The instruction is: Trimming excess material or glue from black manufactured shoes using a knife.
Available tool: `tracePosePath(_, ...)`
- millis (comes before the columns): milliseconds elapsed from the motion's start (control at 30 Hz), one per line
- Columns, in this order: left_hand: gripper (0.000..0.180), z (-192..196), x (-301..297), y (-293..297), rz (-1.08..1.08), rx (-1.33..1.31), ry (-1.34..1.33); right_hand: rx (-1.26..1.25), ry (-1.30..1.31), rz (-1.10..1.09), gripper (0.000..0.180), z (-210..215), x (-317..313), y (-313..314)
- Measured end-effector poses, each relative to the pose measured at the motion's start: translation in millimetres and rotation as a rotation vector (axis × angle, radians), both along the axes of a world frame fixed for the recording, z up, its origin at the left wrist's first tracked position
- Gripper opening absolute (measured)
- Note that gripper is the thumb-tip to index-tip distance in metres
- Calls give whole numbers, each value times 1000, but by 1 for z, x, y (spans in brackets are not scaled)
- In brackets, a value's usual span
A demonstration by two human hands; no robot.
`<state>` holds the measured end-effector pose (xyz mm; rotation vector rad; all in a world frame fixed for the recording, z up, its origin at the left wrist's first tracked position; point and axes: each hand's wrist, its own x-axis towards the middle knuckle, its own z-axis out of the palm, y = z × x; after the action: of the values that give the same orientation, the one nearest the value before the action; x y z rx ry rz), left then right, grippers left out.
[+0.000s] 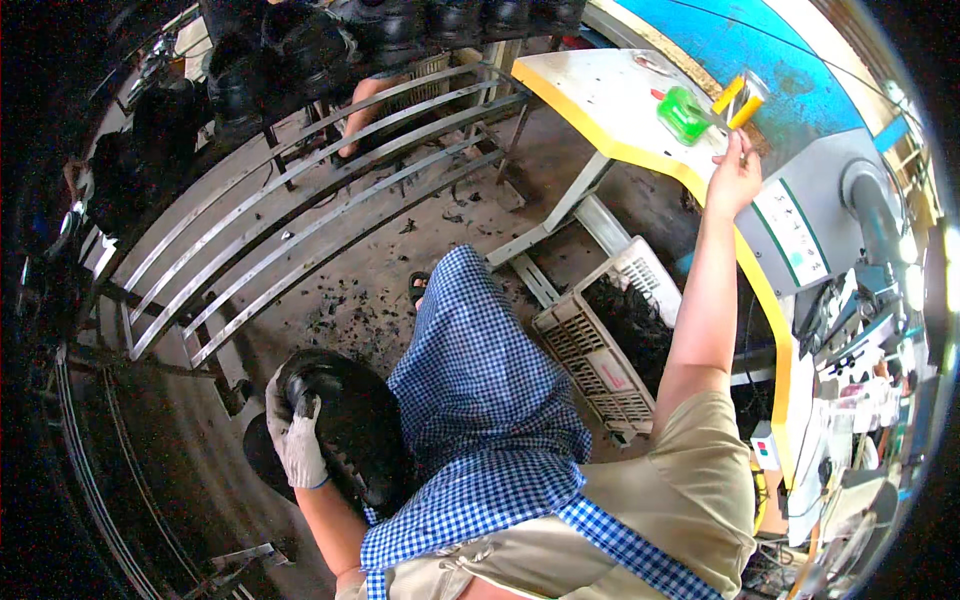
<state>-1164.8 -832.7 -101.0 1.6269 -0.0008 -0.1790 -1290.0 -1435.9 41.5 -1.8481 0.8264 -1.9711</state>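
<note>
My left hand [297, 440], in a pale work glove with bare fingertips, is closed around a black boot [362, 425] beside my lap. The boot's ridged sole edge shows along its side. My bare right hand [735, 178] reaches out to the white worktable [600, 85], its fingers pinched together at a thin, dark piece by a green translucent container [684, 116]. What exactly the fingers hold is too small to make out. Right behind them stands a yellow and silver can [741, 98].
A metal-barred rack [330, 190] crosses the left, with black boots [300, 50] along its far side. Beneath the yellow-edged table, a pale plastic crate [590, 365] holds black scraps. More scraps litter the floor. A grey machine with a duct [870, 190] stands right of my hand.
</note>
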Motion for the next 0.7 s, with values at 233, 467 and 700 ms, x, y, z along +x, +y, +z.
tracePosePath(233,49,38,-17,-12,42,-15,76,-93,-12,122,38,-18,51,52)
tracePosePath(467,56,50,-16,-15,-118,3,-102,-80,891,1206,29,-81,81,298)
tracePosePath(700,59,52,-32,-1,-73,-63,-53,-297,863,1586,33,-75,84,374)
